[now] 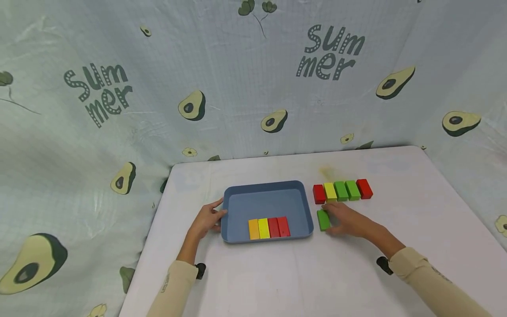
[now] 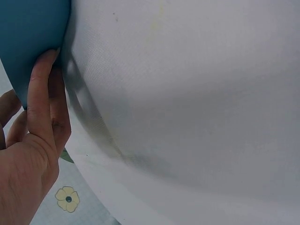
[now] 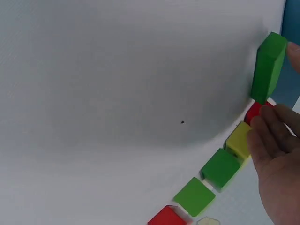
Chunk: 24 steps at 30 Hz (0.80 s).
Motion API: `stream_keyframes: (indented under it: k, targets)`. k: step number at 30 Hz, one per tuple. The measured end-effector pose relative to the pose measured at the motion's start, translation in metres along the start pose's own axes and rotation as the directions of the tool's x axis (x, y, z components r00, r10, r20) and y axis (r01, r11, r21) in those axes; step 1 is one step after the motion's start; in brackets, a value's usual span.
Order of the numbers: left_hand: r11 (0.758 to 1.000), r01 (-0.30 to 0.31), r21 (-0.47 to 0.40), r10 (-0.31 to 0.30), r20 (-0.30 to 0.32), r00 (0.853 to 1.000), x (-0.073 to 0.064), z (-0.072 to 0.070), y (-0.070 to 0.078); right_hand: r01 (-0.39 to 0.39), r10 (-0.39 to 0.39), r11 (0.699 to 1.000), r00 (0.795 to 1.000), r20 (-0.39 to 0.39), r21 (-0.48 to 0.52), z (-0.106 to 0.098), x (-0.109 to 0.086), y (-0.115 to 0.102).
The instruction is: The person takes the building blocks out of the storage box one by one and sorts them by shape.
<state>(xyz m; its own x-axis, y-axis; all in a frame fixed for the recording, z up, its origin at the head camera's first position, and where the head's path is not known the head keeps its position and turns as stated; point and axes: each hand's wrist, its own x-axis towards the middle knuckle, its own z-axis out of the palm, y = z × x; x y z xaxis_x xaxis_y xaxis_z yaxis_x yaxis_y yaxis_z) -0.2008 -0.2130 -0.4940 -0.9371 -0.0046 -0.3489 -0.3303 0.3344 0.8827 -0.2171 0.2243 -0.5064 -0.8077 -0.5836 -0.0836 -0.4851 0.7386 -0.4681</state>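
My left hand [image 1: 206, 220] grips the left end of a blue-grey tray [image 1: 265, 187], its fingers at the rim and outer wall; the tray wall [image 2: 35, 28] also shows in the left wrist view. Inside the tray, an orange block [image 1: 254, 230], a yellow block [image 1: 263, 228] and two red blocks lie side by side along the near wall. Just right of the tray, my right hand [image 1: 348, 220] pinches a green block [image 3: 269, 68] between thumb and fingers. The block stands tilted in the right wrist view, one end by the thumb, the other by the fingertips.
Behind the right hand runs a row of blocks: a red block [image 1: 318, 194], a yellow block [image 1: 330, 192], two green blocks and another red block [image 1: 364, 189]. They stand on a white table [image 1: 269, 281]. A patterned cloth [image 1: 233, 79] hangs behind and beside it.
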Motion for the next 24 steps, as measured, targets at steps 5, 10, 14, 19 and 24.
stream_keyframes:
  k: [5, 10, 14, 19, 24]
  targets:
    - [1.000, 0.005, -0.002, -0.005, -0.005, 1.000, 0.000, 0.000, 0.000, 0.029, -0.026, 0.999, 0.998, -0.058, 0.039, -0.004, 0.006, -0.011]
    - [1.000, 0.003, -0.002, -0.003, 0.000, 1.000, 0.000, 0.000, 0.000, 0.079, -0.069, 0.992, 0.992, -0.104, 0.099, -0.006, 0.015, -0.025]
    - [1.000, 0.006, -0.007, -0.006, 0.000, 1.000, 0.001, 0.001, 0.000, 0.125, -0.107, 0.982, 0.986, -0.129, 0.142, -0.002, 0.024, -0.036]
    - [1.000, 0.007, -0.012, -0.006, 0.009, 1.000, 0.000, 0.000, 0.001, 0.176, -0.160, 0.974, 0.980, -0.118, 0.142, 0.010, 0.033, -0.047]
    - [1.000, 0.008, -0.011, -0.008, 0.010, 1.000, 0.001, 0.000, 0.000, 0.213, -0.205, 0.972, 0.975, -0.082, 0.102, 0.017, 0.040, -0.056]
